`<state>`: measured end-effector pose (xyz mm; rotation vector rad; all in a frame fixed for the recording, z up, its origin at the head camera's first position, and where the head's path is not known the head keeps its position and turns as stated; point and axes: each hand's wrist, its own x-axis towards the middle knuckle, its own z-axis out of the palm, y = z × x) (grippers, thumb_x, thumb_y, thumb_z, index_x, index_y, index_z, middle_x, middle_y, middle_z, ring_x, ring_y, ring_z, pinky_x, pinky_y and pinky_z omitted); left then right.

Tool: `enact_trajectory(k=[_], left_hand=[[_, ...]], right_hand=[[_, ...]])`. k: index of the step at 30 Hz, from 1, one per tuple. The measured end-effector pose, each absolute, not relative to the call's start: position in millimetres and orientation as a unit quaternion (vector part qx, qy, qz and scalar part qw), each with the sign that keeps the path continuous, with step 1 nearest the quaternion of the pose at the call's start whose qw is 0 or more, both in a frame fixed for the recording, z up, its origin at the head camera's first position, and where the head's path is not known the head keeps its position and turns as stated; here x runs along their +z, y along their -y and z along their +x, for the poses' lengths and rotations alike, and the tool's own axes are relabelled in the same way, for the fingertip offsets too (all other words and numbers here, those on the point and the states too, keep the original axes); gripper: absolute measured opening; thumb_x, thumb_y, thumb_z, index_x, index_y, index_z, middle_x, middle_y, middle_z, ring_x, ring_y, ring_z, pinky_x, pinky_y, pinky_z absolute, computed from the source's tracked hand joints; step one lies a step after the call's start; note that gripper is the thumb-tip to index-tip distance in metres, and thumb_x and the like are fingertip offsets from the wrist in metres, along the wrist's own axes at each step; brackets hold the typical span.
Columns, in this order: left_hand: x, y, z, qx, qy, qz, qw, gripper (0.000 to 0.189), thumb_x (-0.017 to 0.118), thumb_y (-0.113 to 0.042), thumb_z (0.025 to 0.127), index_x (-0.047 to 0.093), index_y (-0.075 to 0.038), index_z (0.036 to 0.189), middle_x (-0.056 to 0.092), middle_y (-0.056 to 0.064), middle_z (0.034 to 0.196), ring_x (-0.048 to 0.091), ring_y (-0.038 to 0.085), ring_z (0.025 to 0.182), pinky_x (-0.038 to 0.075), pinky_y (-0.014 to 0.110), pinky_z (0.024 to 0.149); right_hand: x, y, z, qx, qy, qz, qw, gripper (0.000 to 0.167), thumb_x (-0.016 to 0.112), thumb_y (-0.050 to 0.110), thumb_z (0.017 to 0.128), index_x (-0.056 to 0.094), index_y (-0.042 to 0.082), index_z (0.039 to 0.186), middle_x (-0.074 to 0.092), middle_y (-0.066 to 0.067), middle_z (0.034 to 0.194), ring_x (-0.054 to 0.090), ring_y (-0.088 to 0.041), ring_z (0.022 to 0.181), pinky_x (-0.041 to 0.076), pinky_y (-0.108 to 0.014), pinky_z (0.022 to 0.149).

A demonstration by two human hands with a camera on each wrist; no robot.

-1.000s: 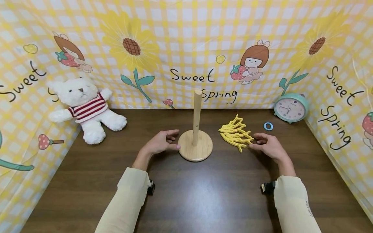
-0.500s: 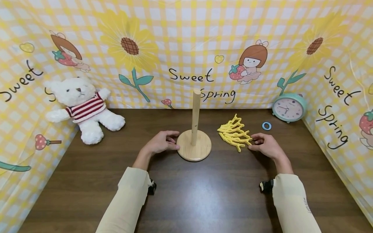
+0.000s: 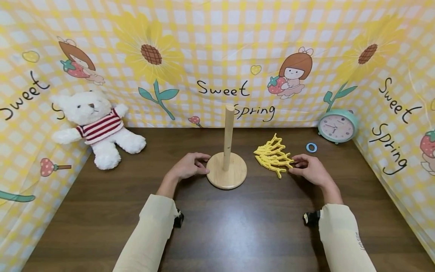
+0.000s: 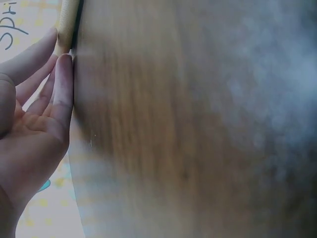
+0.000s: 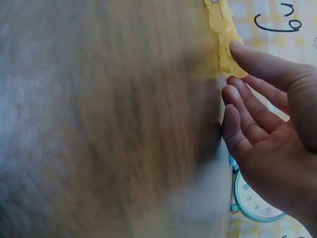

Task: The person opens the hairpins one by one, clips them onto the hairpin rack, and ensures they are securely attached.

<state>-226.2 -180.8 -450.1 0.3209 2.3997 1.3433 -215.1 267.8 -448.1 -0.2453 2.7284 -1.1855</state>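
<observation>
A round-based wooden paper towel stand point(image 3: 228, 143) stands upright mid-table. My left hand point(image 3: 188, 166) rests at the left edge of its base, thumb and fingers apart, fingertips right at the rim. In the left wrist view, the pale wooden base point(image 4: 68, 22) shows just beyond those fingertips. A yellow branching piece point(image 3: 273, 155), fanned out like coral, lies flat to the right of the stand. My right hand point(image 3: 310, 168) is beside its right-hand tips, fingers loosely bent. In the right wrist view, the thumb overlaps the end of the yellow piece point(image 5: 229, 49).
A small blue ring point(image 3: 311, 147) lies behind my right hand. A mint-green alarm clock point(image 3: 337, 126) is at the back right, a white teddy bear point(image 3: 102, 128) in a striped sweater at the back left. Checked cloth point(image 3: 217, 49) encloses the dark wooden table point(image 3: 234, 226) behind and on both sides.
The head view shifted slightly, moving the whole scene a little left. Both hands have kept their places by the stand and the yellow piece.
</observation>
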Motion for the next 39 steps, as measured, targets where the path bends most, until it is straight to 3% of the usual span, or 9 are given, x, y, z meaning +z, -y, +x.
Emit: enact_trajectory(k=[17, 23, 39], left_hand=[[-450.7, 181.7, -227.8, 0.471, -0.855, 0.116, 0.185, 0.055, 0.077, -0.004, 0.089, 0.057, 0.003, 0.139, 0.061, 0.017, 0.123, 0.064, 0.022, 0.095, 0.052, 0.031, 0.079], [-449.8, 179.2, -226.2, 0.482, -0.849, 0.113, 0.184, 0.054, 0.077, -0.003, 0.088, 0.057, 0.004, 0.138, 0.06, 0.017, 0.117, 0.063, 0.02, 0.092, 0.051, 0.03, 0.078], [-451.6, 177.1, -226.5, 0.489, -0.849, 0.091, 0.18, 0.052, 0.077, -0.003, 0.087, 0.06, 0.005, 0.136, 0.062, 0.015, 0.113, 0.061, 0.02, 0.092, 0.05, 0.03, 0.079]], right_hand=[[-446.8, -263.3, -216.3, -0.429, -0.898, -0.084, 0.046, 0.046, 0.078, 0.021, 0.092, 0.062, -0.004, 0.127, 0.069, -0.021, 0.111, 0.064, -0.028, 0.101, 0.049, -0.024, 0.078], [-443.9, -261.3, -217.0, -0.448, -0.89, -0.08, 0.029, 0.045, 0.077, 0.023, 0.093, 0.061, -0.004, 0.126, 0.067, -0.019, 0.11, 0.062, -0.016, 0.096, 0.049, -0.021, 0.077], [-423.6, -248.0, -215.7, -0.546, -0.831, -0.102, -0.017, 0.046, 0.073, 0.011, 0.095, 0.056, -0.009, 0.133, 0.061, -0.029, 0.12, 0.062, 0.0, 0.096, 0.05, -0.014, 0.082]])
